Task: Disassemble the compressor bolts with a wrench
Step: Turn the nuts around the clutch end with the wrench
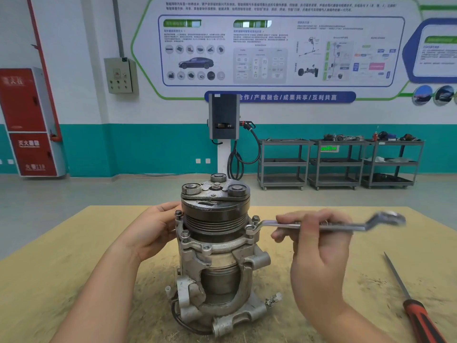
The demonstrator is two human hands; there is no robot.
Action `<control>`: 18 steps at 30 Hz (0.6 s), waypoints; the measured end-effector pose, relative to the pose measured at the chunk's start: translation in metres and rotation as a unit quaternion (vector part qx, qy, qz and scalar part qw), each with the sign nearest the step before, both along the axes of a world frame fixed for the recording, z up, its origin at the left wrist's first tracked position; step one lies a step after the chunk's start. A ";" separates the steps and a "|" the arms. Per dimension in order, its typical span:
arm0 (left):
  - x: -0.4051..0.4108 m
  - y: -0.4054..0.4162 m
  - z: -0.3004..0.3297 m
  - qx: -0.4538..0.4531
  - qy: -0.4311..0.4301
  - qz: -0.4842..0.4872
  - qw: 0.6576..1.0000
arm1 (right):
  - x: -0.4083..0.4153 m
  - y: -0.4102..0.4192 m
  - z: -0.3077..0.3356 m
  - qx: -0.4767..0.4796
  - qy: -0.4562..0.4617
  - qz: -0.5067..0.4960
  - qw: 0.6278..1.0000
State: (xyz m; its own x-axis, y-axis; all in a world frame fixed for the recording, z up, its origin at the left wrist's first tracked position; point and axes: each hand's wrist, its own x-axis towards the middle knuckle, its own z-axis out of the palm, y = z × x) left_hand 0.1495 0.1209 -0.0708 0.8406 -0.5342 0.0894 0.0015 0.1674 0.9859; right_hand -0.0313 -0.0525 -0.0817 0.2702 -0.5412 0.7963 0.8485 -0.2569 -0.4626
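One grimy compressor [217, 246] stands upright mid-surface [74, 243], bolts [255, 219] ringing its flange. Left hand [150, 233] cups its side, fingers relaxed. Right hand [319, 246] fingers pinch a wrench [279, 224] ringed on a right-side bolt. Nearby lies a screwdriver [418, 313].

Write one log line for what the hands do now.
left hand: steadies compressor | right hand: holds wrench on bolt
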 end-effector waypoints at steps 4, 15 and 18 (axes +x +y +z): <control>0.001 0.000 -0.001 -0.006 0.007 0.004 1.000 | -0.006 0.004 -0.013 -0.228 -0.044 -0.075 0.970; 0.002 -0.002 0.000 -0.017 0.025 0.028 0.999 | -0.020 0.012 0.023 -0.146 0.061 -0.072 0.985; 0.001 -0.002 0.001 -0.007 0.019 0.028 0.999 | -0.016 -0.001 0.033 0.068 0.130 0.028 0.989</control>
State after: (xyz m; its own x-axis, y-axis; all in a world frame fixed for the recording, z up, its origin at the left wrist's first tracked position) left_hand 0.1500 0.1192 -0.0694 0.8717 -0.4859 0.0637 0.0294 0.1816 0.9829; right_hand -0.0473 -0.0531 -0.0487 0.4890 -0.6172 0.6163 0.7068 -0.1337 -0.6947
